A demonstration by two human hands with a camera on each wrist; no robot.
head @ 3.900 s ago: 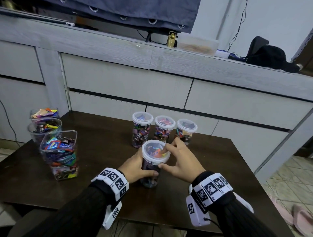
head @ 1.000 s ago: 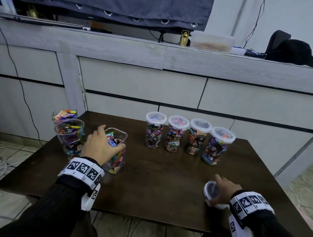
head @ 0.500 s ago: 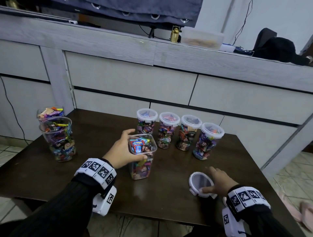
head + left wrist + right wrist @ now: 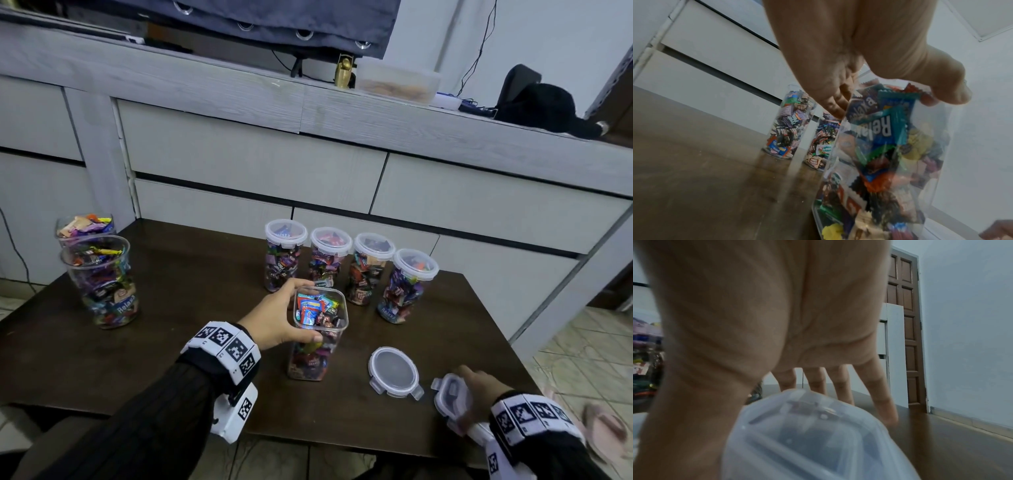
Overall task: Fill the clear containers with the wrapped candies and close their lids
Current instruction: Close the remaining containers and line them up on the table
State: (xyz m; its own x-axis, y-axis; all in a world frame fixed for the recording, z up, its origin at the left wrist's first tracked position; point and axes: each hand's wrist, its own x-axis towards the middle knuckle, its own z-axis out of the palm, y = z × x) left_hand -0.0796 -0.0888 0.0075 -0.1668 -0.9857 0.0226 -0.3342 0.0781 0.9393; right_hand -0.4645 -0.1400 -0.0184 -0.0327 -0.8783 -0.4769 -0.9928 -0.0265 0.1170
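Note:
My left hand [image 4: 274,318] grips the rim of a square clear container [image 4: 318,356], full of wrapped candies and lidless, standing at the table's front centre. The left wrist view shows my fingers [image 4: 830,104] and thumb curled round that square clear container [image 4: 890,146]. A round lid [image 4: 394,371] lies loose to its right. My right hand [image 4: 479,394] holds a squarish lid [image 4: 450,397] near the front right edge, thumb under one side and fingers over the far side. In the right wrist view the squarish lid [image 4: 807,434] sits under my palm [image 4: 777,321].
Several round containers with shut lids [image 4: 330,260] stand in a row at the back of the dark table [image 4: 188,308]. Two open candy-filled containers [image 4: 102,284] stand at the left edge. A grey cabinet [image 4: 257,161] rises behind the table.
My left hand has drawn the square container slightly nearer. My right hand has let go of the round lid and moved right onto the squarish lid.

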